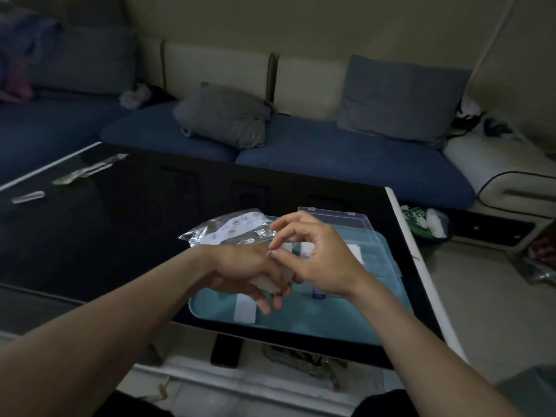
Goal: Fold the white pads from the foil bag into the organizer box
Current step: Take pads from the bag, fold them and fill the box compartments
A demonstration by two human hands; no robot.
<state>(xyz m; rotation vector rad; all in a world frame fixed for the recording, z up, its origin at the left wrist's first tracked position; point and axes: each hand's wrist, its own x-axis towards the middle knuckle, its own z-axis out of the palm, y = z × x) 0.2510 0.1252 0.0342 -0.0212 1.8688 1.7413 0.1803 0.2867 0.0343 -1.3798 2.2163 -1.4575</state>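
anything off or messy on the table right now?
Nothing is spilled or broken. The foil bag lies crumpled and torn open by the teal tray, and loose clear wrappers sit scattered at the table's far left. Left hand holds a white pad; right hand pinches it.

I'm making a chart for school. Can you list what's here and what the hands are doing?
left hand: holds a white pad
right hand: pinches the pad's top edge
foil bag: lies behind the hands
clear box: open, on the teal tray
white strip: lies on the tray
table: dark, glossy
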